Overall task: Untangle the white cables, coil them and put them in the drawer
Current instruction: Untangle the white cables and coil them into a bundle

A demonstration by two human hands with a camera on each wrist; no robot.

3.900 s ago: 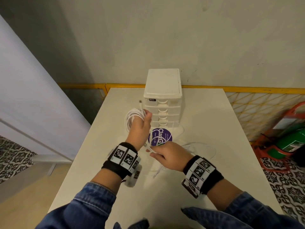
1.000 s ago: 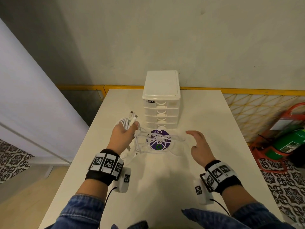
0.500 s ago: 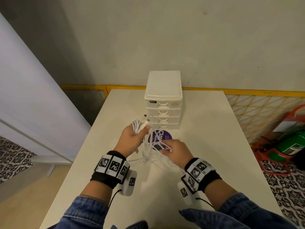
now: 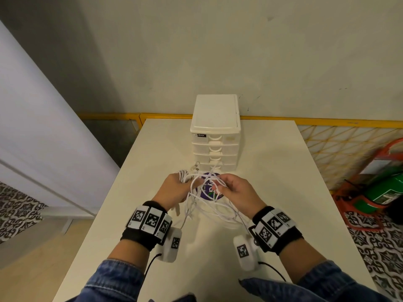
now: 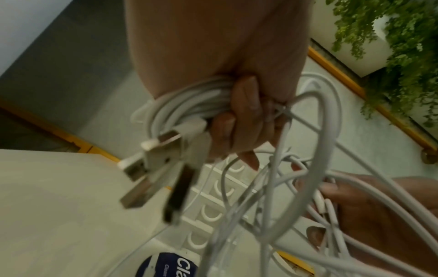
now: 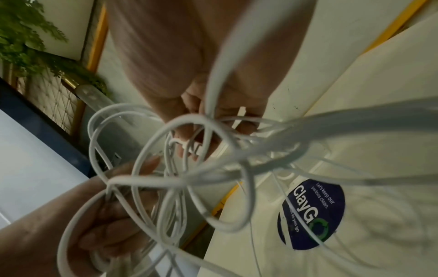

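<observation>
Left wrist view: the left hand [image 5: 239, 120] has its fingers [image 5: 241, 105] curled round a coiled bundle of white cables [image 5: 187, 105], USB plugs [image 5: 151, 161] sticking out. Beside it, the right hand [image 4: 236, 192] pinches tangled loops, which trail down onto the table [image 4: 283, 171]. Behind the hands stands the drawer unit [image 4: 214, 136], all drawers closed, so its contents cannot be seen. A round purple sticker [image 6: 312, 213] lies on the table under the cables.

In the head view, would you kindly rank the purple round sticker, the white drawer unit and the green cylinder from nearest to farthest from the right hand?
1. Purple round sticker, just left of the right hand.
2. White drawer unit, ahead at the table's far edge.
3. Green cylinder, off the table, far right.
</observation>
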